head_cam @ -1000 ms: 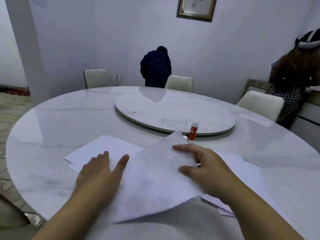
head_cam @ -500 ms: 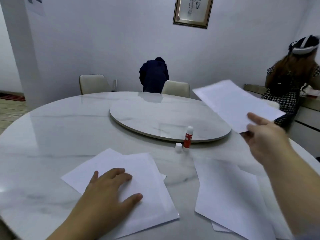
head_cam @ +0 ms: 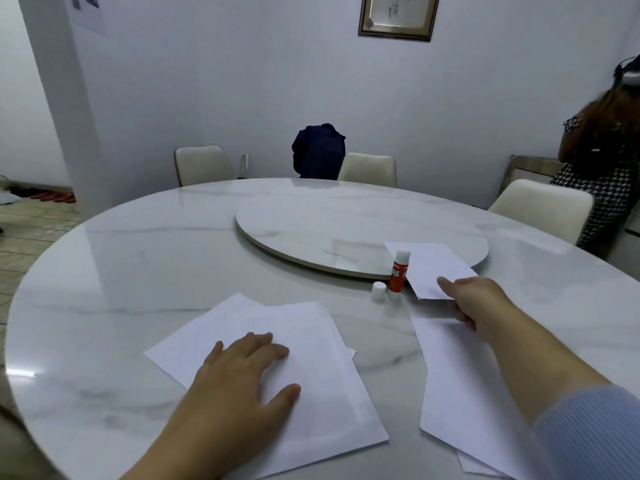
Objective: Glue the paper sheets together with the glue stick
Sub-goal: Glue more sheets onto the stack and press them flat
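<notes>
Pinched between thumb and fingers, a single paper sheet [head_cam: 433, 270] sits in the right hand [head_cam: 476, 301], gripped at its near corner, with its far end reaching over the rim of the turntable [head_cam: 346, 223] at the middle of the round marble table [head_cam: 138, 271]. And over on the near left, the left hand [head_cam: 242, 379] lies flat with fingers spread, pressing down on the top of a stack of paper sheets [head_cam: 311, 341] that fan out slightly under it. Look between the two hands, a little farther off: the glue stick [head_cam: 398, 271] stands upright, red body, white top, cap off, just beside the held sheet's left edge, and its white cap [head_cam: 378, 292] stands on the table right next to it on the left. Under the right forearm, more loose sheets [head_cam: 467, 393] lie on the near right of the table, one poking out beneath another. Pale chairs [head_cam: 204, 164] ring the far side, a dark jacket [head_cam: 318, 150] hangs over one, a framed picture [head_cam: 398, 15] is on the wall, and another person [head_cam: 602, 157] in a checked dress stands at far right
</notes>
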